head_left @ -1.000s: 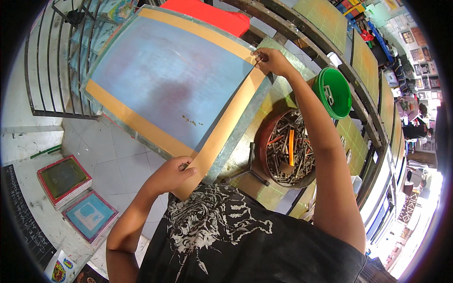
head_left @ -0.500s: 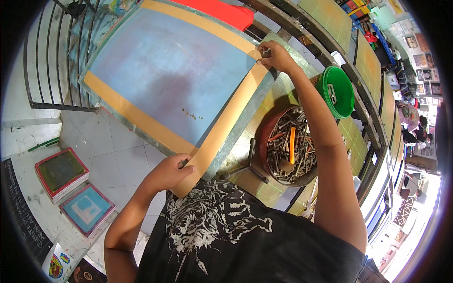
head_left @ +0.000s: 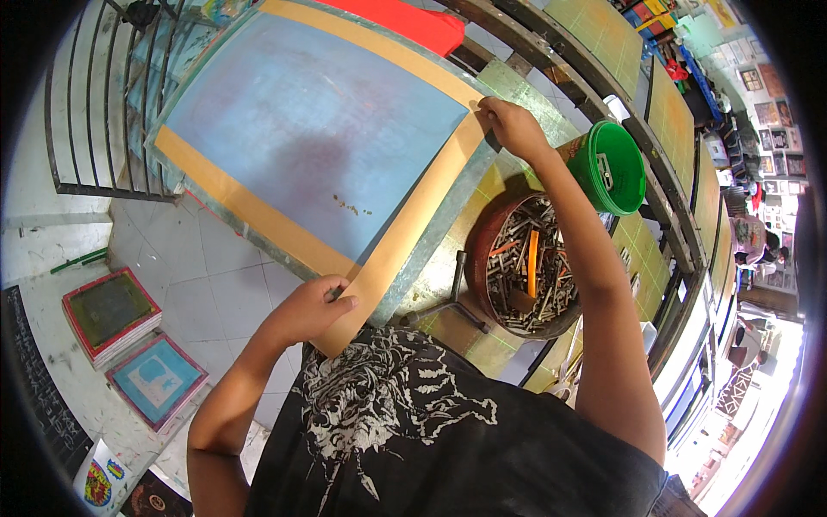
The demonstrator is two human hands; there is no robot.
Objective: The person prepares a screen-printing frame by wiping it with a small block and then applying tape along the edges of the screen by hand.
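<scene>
A framed silkscreen with blue mesh (head_left: 301,103) lies tilted in front of me, a few small brown specks near its lower edge. Brown tape borders the mesh on its other sides, and a loose-looking strip of brown tape (head_left: 418,202) runs along the near right side. My left hand (head_left: 303,312) pinches this strip between thumb and fingers close to its near end, which hangs past the frame by my shirt. At the far right corner my right hand (head_left: 517,129) has its fingers closed on the strip's other end; its fingertips are partly hidden.
A round reddish tub (head_left: 495,284) full of metal bits stands right of the frame, beside a green bucket (head_left: 622,168) and a dark metal bracket (head_left: 457,302). Small framed screens (head_left: 112,314) lie at lower left. Metal bars (head_left: 95,103) rise at upper left; red cloth (head_left: 413,26) lies behind.
My right hand has moved slightly right and down at the corner, its fingers now pressed closer together on the tape. My left hand stays nearly in place, still pinching the strip.
</scene>
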